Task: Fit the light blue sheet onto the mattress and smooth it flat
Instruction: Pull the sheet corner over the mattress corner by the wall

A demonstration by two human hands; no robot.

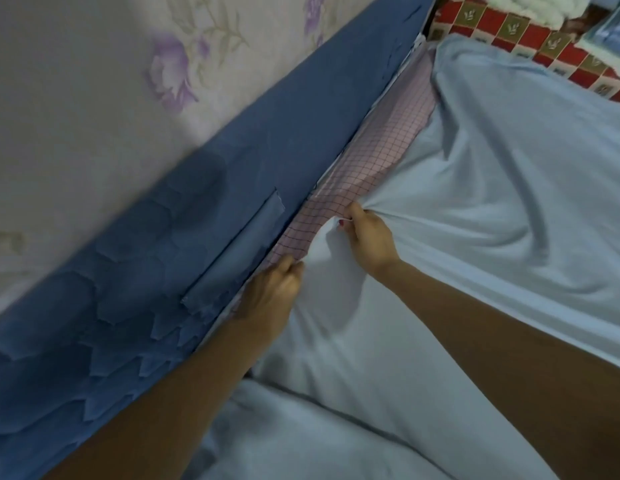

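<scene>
The light blue sheet (492, 188) lies over most of the mattress, wrinkled and bunched toward its left edge. A strip of the mattress (364, 168), covered in pink checked cloth, shows bare along the wall side. My right hand (367, 237) pinches a gathered fold of the sheet's edge beside that strip. My left hand (274, 292) grips the same edge a little nearer to me, down at the gap by the wall. Both forearms reach in from the bottom of the view.
A dark blue panel (197, 237) with peeling patches runs along the wall next to the mattress, under flowered wallpaper (94, 81). At the far end lies a red and olive patterned cloth (530, 39), with white fluffy bedding (537, 8) above it.
</scene>
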